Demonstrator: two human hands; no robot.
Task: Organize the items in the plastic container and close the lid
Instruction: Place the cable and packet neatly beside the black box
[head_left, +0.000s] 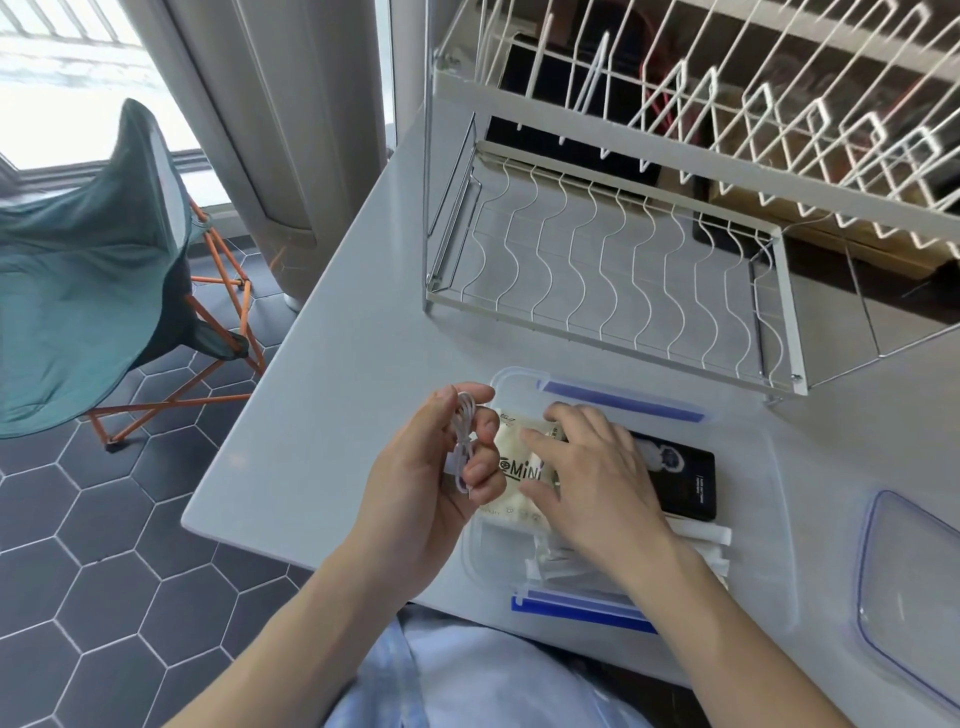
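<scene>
A clear plastic container (511, 382) with blue side latches sits on the pale table in front of me. Inside lie a cream tissue packet (511, 462) printed "MINI", a black box (680, 480) and white wrapped items (701, 538) near the front. My left hand (441, 483) hovers at the container's left rim, shut on a coiled white cable (462, 441). My right hand (592, 478) lies inside the container, fingers spread and pressing down on the tissue packet. The clear lid (909, 587) with a blue rim rests on the table to the right, partly cut off by the frame.
A white wire dish rack (613, 270) stands on the table just behind the container, its upper tier overhanging. The table's left edge drops to a hexagon-tiled floor, where a teal folding chair (93, 270) with orange legs stands.
</scene>
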